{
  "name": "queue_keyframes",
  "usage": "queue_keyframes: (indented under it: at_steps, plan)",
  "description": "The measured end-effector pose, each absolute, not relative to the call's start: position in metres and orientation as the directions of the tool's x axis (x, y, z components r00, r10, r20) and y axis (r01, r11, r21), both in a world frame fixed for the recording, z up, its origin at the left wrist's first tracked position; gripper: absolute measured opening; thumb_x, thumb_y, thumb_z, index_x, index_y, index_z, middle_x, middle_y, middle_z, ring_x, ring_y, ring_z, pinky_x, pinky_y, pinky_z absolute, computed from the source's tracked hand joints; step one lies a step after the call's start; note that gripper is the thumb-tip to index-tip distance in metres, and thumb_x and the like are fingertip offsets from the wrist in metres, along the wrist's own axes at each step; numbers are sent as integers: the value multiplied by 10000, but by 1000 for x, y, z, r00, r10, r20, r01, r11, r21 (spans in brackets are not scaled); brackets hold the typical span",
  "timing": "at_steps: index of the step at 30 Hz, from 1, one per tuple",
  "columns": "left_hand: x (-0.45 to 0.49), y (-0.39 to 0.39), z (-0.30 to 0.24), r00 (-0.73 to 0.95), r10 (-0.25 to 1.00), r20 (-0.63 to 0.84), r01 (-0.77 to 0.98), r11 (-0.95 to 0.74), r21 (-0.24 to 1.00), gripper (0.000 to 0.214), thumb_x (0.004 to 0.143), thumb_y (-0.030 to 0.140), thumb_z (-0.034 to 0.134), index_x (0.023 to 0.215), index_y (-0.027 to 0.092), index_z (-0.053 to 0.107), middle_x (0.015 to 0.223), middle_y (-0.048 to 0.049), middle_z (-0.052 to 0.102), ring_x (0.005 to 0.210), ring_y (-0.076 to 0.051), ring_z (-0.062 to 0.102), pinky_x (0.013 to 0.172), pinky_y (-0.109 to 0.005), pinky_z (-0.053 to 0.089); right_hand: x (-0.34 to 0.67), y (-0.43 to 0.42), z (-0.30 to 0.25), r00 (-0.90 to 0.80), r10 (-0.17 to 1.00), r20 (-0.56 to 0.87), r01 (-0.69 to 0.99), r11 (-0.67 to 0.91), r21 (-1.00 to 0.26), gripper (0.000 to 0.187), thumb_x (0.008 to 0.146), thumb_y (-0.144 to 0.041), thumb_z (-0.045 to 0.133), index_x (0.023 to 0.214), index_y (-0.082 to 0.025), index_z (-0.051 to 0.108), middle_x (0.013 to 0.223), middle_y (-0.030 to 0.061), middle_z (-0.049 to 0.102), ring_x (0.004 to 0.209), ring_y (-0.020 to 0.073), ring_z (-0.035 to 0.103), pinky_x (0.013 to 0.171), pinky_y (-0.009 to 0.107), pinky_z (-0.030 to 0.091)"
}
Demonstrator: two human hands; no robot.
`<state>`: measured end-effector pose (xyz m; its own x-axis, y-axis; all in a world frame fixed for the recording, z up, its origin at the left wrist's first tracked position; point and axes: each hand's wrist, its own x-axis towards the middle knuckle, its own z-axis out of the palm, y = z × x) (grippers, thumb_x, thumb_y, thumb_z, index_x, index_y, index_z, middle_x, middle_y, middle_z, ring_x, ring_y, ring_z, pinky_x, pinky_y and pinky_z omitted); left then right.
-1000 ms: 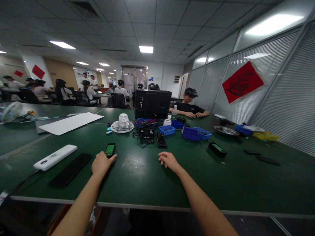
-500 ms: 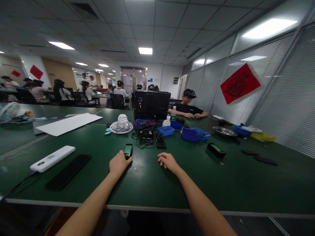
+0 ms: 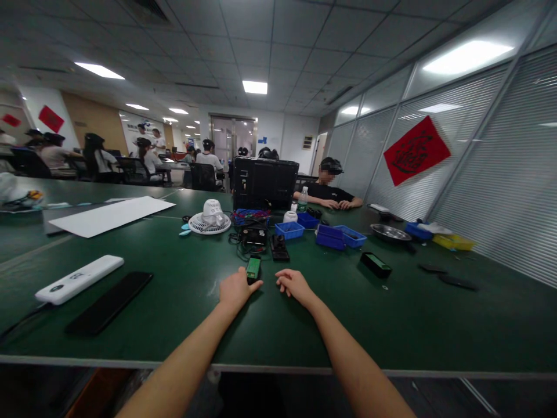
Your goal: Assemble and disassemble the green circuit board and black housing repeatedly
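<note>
My left hand is closed around the side of a small black case, with its thumb along the near edge. A green circuit board shows in the top of the case. To the right of it my right hand rests low over the table, its fingers loosely bent and apart, with nothing visible in them. A second black case with a green board lies on its own farther right. Just beyond my hands is a small black device on a flat base.
On the green table lie a white power strip, a black slab and a white sheet. Farther back are a white fan, tangled wires, blue bins, a monitor and a metal plate. A person sits opposite.
My left hand has moved right with the black case, bringing it closer to my right hand. My right hand has hardly moved. The whole view has shifted slightly.
</note>
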<state>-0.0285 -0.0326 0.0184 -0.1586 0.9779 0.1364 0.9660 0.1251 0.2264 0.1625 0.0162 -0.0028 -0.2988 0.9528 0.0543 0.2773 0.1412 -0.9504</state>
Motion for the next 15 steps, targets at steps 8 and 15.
queue_keyframes:
  at_steps: [8, 15]
  plan:
    - [-34, -31, 14, 24, 959, 282, 963, -97, 251, 623, 706, 593, 506, 1158, 168, 445, 1095, -121, 565, 1007, -240, 539, 814, -299, 406, 160, 21, -8, -241, 969, 59, 320, 136, -938, 207, 725, -145, 424, 885, -127, 554, 634, -19, 568, 381, 53, 447, 313, 154, 295]
    - [-36, -21, 4, 126, 948, 292, 919, -222, 325, 877, 669, 441, 606, 1376, 130, 191, 1254, -125, 482, 1118, -242, 458, 935, -297, 333, 153, 18, -9, -232, 925, 302, 440, 376, -815, 448, 718, -153, 509, 1163, -199, 483, 971, 22, 550, 526, 43, 506, 574, 202, 450]
